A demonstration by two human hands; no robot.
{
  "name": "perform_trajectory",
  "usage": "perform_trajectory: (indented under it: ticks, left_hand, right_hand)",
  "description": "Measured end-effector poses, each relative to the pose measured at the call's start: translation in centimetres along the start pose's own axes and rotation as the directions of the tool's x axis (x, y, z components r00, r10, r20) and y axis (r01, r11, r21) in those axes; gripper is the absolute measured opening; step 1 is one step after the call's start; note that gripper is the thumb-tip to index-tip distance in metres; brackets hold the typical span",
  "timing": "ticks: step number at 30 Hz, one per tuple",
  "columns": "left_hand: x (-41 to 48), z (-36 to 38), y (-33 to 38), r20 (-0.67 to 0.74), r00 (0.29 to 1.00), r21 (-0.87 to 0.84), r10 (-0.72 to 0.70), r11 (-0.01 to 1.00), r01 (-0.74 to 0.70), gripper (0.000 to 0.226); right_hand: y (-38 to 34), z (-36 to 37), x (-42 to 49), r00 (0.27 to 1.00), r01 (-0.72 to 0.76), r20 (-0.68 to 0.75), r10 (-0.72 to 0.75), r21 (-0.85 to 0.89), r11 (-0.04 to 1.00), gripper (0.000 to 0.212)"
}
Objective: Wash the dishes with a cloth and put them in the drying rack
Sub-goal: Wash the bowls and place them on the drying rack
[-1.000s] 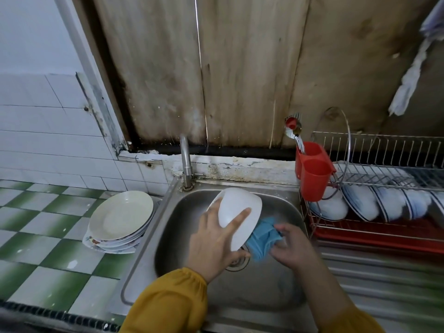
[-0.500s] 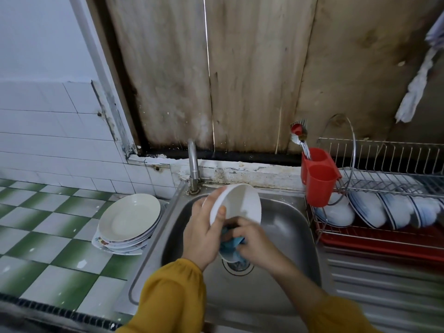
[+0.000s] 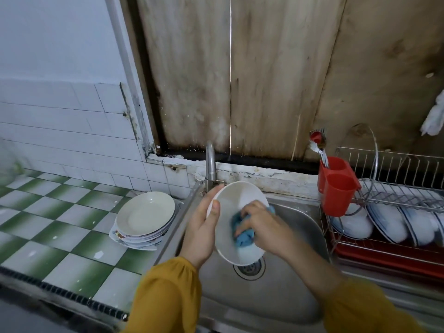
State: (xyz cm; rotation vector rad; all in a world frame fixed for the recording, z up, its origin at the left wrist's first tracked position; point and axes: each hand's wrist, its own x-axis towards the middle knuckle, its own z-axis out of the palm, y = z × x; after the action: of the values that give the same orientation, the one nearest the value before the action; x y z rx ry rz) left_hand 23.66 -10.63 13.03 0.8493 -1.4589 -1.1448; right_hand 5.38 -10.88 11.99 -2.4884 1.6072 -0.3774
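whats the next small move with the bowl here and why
Probably sweep the blue cloth around inside the white bowl: the right hand presses it on one patch only, while the left hand grips the rim above the sink.

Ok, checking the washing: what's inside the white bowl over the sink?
A crumpled blue cloth, gripped by the right hand, pressed against the inner wall of the white bowl. Whatever lies under cloth and hand is hidden.

white bowl [image 3: 230,203] tilted over sink [image 3: 298,227]; blue cloth [image 3: 242,233] inside
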Motion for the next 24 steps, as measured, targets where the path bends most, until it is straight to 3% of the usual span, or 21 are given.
perform_trajectory:
  ticks: [1,2,3,4,5,6,7,8,10,11,13,14,15,17,18,20,21,22,24]
  left_hand:
    - [-0.3,0.6,-0.2,-0.012,1.000,-0.040,-0.006,0.999,0.005,0.031]
    - [-0.5,1.3,-0.3,-0.019,1.000,-0.063,-0.009,0.998,0.007,0.033]
    - [-0.6,1.8,-0.4,-0.024,1.000,-0.049,0.001,0.999,-0.002,0.036]
    - [-0.5,2.1,-0.6,-0.023,1.000,-0.050,0.006,0.999,-0.007,0.039]
    - [-0.3,2.0,-0.6,-0.030,1.000,-0.073,-0.009,0.997,0.007,0.039]
    - [-0.1,1.7,-0.5,-0.051,0.997,-0.117,-0.051,0.992,0.045,0.035]
    - [0.1,1.1,-0.6,-0.072,0.994,-0.148,-0.078,0.987,0.067,0.031]
    - [0.2,0.5,-0.4,-0.083,0.993,-0.168,-0.087,0.983,0.072,0.031]
    - [0.2,-0.5,-0.1,-0.079,0.996,-0.143,-0.044,0.989,0.033,0.037]
    - [0.1,-0.5,-0.1,-0.077,0.996,-0.148,-0.035,0.989,0.024,0.039]
    - [0.0,0.5,-0.1,-0.064,0.996,-0.178,-0.062,0.983,0.050,0.038]
    - [-0.1,1.2,-0.1,-0.054,0.996,-0.174,-0.073,0.983,0.062,0.036]
    - [0.1,1.7,-0.2,-0.055,0.995,-0.154,-0.081,0.985,0.072,0.032]
    - [0.3,1.7,-0.1,-0.071,0.991,-0.154,-0.113,0.983,0.101,0.031]
    - [0.4,1.5,0.0,-0.087,0.985,-0.183,-0.149,0.974,0.131,0.033]
    - [0.8,0.3,0.0,-0.101,0.985,-0.200,-0.143,0.972,0.121,0.037]
    - [0.8,-0.2,0.0,-0.104,0.988,-0.176,-0.117,0.979,0.097,0.040]
    - [0.7,-0.3,0.0,-0.106,0.990,-0.163,-0.094,0.984,0.075,0.044]
    - [0.5,0.5,-0.1,-0.091,0.992,-0.150,-0.090,0.986,0.076,0.051]
  right_hand:
    - [-0.1,-0.2,0.4,0.973,-0.033,-0.229,0.015,-0.075,0.997,0.040]
    - [-0.5,0.0,0.7,0.900,-0.053,-0.434,0.034,-0.032,0.998,0.043]
    - [-1.2,0.6,1.0,0.827,-0.058,-0.555,0.089,0.073,0.996,0.049]
    - [-2.4,0.8,1.3,0.789,-0.043,-0.586,0.182,0.244,0.969,0.053]
    - [-3.5,0.6,1.4,0.830,-0.022,-0.488,0.268,0.453,0.891,0.054]
    - [-4.5,0.4,1.0,0.914,-0.042,-0.295,0.279,0.615,0.787,0.053]
    - [-5.0,0.5,0.5,0.975,-0.085,-0.095,0.200,0.673,0.735,0.052]
    - [-4.8,0.5,0.0,0.995,-0.097,0.035,0.095,0.605,0.790,0.049]
    - [-3.3,-0.2,-0.2,0.986,-0.060,0.168,0.014,0.271,0.961,0.046]
    - [-2.4,-0.5,0.0,0.988,-0.069,0.143,0.058,0.077,0.995,0.047]
    - [-1.9,-0.9,0.7,0.975,-0.165,-0.154,0.163,-0.003,0.986,0.049]
    - [-2.3,-0.6,1.2,0.916,-0.191,-0.333,0.225,0.131,0.973,0.049]
    - [-3.0,-0.3,1.6,0.869,-0.186,-0.374,0.323,0.359,0.915,0.048]
    - [-4.5,-0.3,1.8,0.911,-0.117,-0.187,0.367,0.736,0.666,0.042]
    - [-4.9,-0.1,1.4,0.949,-0.135,-0.080,0.306,0.772,0.621,0.038]
    - [-4.6,-1.0,0.5,0.979,-0.205,0.138,0.153,0.560,0.803,0.035]
    - [-3.9,-1.2,0.5,0.969,-0.223,0.181,0.166,0.364,0.904,0.037]
    - [-3.4,-1.6,0.7,0.962,-0.258,0.148,0.231,0.210,0.943,0.039]
    - [-3.3,-1.9,1.3,0.928,-0.334,-0.116,0.353,0.156,0.930,0.044]
